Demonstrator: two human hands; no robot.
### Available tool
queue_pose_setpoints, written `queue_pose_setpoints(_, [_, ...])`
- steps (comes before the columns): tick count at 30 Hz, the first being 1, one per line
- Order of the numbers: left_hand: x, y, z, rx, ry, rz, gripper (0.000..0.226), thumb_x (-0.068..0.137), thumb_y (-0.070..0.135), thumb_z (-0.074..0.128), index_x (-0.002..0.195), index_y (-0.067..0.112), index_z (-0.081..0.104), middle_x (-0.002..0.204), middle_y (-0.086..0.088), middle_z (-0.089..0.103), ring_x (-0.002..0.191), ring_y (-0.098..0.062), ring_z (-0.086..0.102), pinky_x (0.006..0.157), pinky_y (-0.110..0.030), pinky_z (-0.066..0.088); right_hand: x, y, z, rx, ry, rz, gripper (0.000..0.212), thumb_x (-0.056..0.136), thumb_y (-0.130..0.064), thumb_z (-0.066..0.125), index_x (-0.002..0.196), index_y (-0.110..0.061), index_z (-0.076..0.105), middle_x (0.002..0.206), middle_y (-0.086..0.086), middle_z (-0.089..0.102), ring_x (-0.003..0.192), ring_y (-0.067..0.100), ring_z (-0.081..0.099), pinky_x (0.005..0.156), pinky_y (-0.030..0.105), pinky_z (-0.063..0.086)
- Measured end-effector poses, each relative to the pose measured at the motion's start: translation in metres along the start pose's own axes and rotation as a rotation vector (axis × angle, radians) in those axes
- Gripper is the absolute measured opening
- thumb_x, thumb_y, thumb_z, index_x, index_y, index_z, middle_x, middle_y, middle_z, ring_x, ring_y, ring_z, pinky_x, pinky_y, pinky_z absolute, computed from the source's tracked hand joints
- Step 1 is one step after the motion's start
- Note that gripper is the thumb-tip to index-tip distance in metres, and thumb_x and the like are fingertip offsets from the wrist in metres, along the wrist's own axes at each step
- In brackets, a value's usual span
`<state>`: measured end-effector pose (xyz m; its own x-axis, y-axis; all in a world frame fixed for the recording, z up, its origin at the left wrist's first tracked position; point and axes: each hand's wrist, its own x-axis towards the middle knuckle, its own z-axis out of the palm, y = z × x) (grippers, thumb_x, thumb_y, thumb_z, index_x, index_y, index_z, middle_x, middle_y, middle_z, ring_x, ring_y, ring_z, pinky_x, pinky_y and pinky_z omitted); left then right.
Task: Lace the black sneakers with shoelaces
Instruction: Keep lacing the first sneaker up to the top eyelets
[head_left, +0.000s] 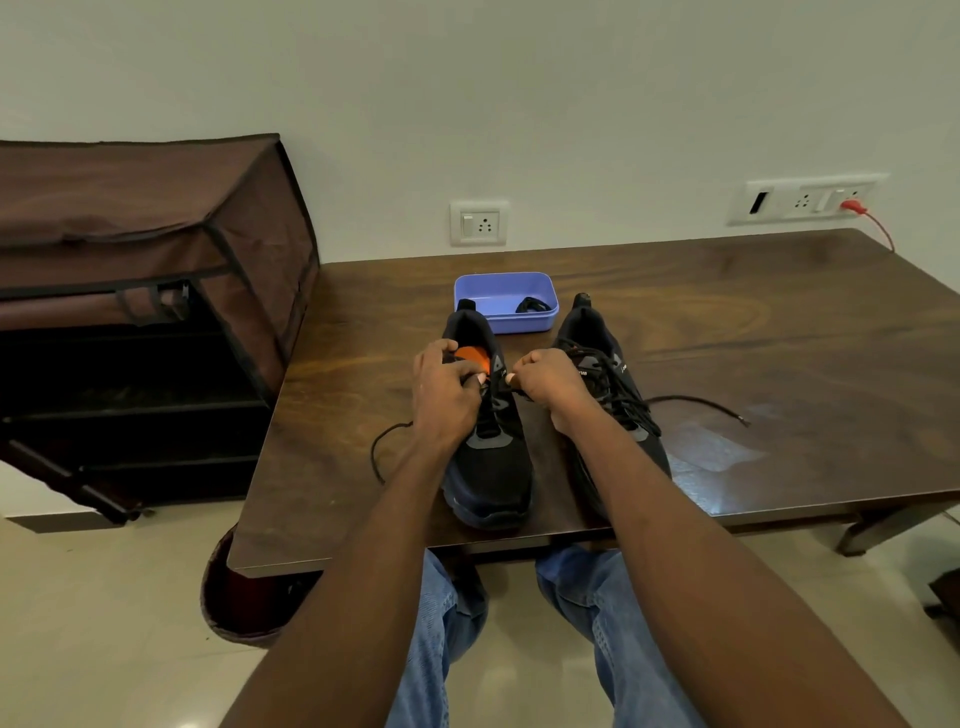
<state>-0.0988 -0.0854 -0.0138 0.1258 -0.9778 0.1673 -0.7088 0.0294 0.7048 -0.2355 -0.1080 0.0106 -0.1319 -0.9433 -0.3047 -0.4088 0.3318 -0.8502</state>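
Observation:
Two black sneakers stand side by side on a dark wooden table (779, 322), toes toward me. The left sneaker (491, 462) shows an orange insole at its opening. My left hand (447, 392) grips that shoe's upper and pinches the black shoelace (382, 447), which loops off to the left on the table. My right hand (545, 382) pinches the lace's other part at the shoe's right eyelets. The right sneaker (613, 395) is laced, with a loose lace end (701, 402) trailing right.
A purple plastic tray (506, 291) sits behind the shoes, holding a small black item. A brown fabric shoe rack (156, 291) stands left of the table. Wall sockets (478, 223) are behind, one with a red cable (872, 218). My knees in blue jeans are under the table's front edge.

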Motion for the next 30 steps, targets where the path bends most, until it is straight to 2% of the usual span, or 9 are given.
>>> queue_pose_setpoints(6, [0.003,-0.002,0.001,-0.032,-0.093,-0.022,0.017,0.095,0.015,0.064,0.108,0.007,0.071,0.143,-0.002,0.034,0.137,-0.019,0.025,0.108,-0.028,0.026,0.001,0.003,0.002,-0.059,-0.042,-0.017,0.020,0.084,-0.004,0.064,0.070,-0.017,0.058,0.083,0.008,0.062,0.081,0.022,0.056,0.076,0.041,0.051])
queue_pose_setpoints(11, [0.002,-0.002,0.006,-0.129,-0.041,-0.076,0.013,0.093,0.015,0.066,0.103,0.010,0.073,0.143,0.000,0.041,0.136,-0.020,0.029,0.106,-0.029,0.029,-0.001,0.003,0.002,-0.112,-0.042,-0.032,0.007,0.085,-0.004,0.065,0.091,-0.005,0.070,0.096,0.011,0.071,0.094,0.026,0.066,0.089,0.045,0.055])
queue_pose_setpoints(15, [0.005,-0.002,0.011,-0.328,-0.009,-0.202,0.003,0.088,0.018,0.072,0.089,0.021,0.071,0.150,-0.002,0.045,0.140,-0.023,0.033,0.113,-0.043,0.034,-0.005,0.002,0.002,-0.187,-0.034,-0.063,0.009,0.088,-0.007,0.067,0.095,-0.009,0.072,0.096,0.009,0.071,0.093,0.024,0.066,0.088,0.042,0.057])
queue_pose_setpoints(16, [0.006,-0.003,0.014,-0.349,-0.027,-0.240,0.019,0.086,0.022,0.073,0.104,0.017,0.070,0.150,-0.005,0.046,0.138,-0.024,0.037,0.112,-0.048,0.036,-0.007,0.002,0.002,-0.200,-0.030,-0.071,0.010,0.088,-0.007,0.067,0.095,-0.010,0.073,0.096,0.009,0.071,0.093,0.023,0.066,0.087,0.042,0.057])
queue_pose_setpoints(18, [0.010,-0.012,0.020,-0.368,-0.074,-0.329,0.074,0.078,0.035,0.072,0.144,0.016,0.046,0.141,-0.009,0.054,0.131,-0.026,0.047,0.107,-0.052,0.042,-0.008,0.003,0.003,-0.217,-0.026,-0.093,0.009,0.089,-0.008,0.066,0.094,-0.011,0.073,0.095,0.008,0.071,0.092,0.022,0.066,0.086,0.041,0.057])
queue_pose_setpoints(20, [0.012,-0.016,0.022,-0.354,-0.097,-0.341,0.090,0.072,0.042,0.068,0.153,0.023,0.033,0.142,-0.009,0.053,0.129,-0.024,0.049,0.105,-0.051,0.045,-0.010,0.003,0.003,-0.241,-0.026,-0.114,0.006,0.089,-0.010,0.067,0.087,-0.013,0.072,0.091,0.007,0.071,0.088,0.022,0.066,0.080,0.038,0.056])
queue_pose_setpoints(23, [0.006,-0.007,0.010,-0.226,-0.110,-0.218,0.059,0.089,0.033,0.065,0.144,0.017,0.050,0.150,-0.008,0.045,0.136,-0.027,0.041,0.110,-0.051,0.039,-0.011,0.001,0.004,-0.297,0.009,-0.150,0.007,0.089,-0.013,0.069,0.081,-0.012,0.070,0.082,0.006,0.068,0.076,0.020,0.063,0.067,0.034,0.051])
queue_pose_setpoints(25, [0.003,-0.005,0.003,-0.044,-0.103,-0.078,0.039,0.100,0.031,0.055,0.136,0.019,0.060,0.151,-0.005,0.043,0.136,-0.028,0.040,0.112,-0.047,0.037,-0.012,0.000,0.006,-0.324,0.051,-0.183,0.011,0.089,-0.014,0.068,0.079,-0.011,0.070,0.080,0.007,0.070,0.075,0.022,0.065,0.068,0.037,0.054])
queue_pose_setpoints(30, [-0.003,0.004,-0.012,-0.089,-0.015,-0.064,0.022,0.099,0.024,0.054,0.100,0.011,0.071,0.102,-0.001,0.065,0.092,-0.019,0.060,0.084,-0.044,0.052,-0.020,-0.003,0.009,-0.389,0.056,-0.248,0.031,0.091,-0.020,0.066,0.061,-0.022,0.058,0.076,0.003,0.067,0.075,0.022,0.065,0.071,0.038,0.056])
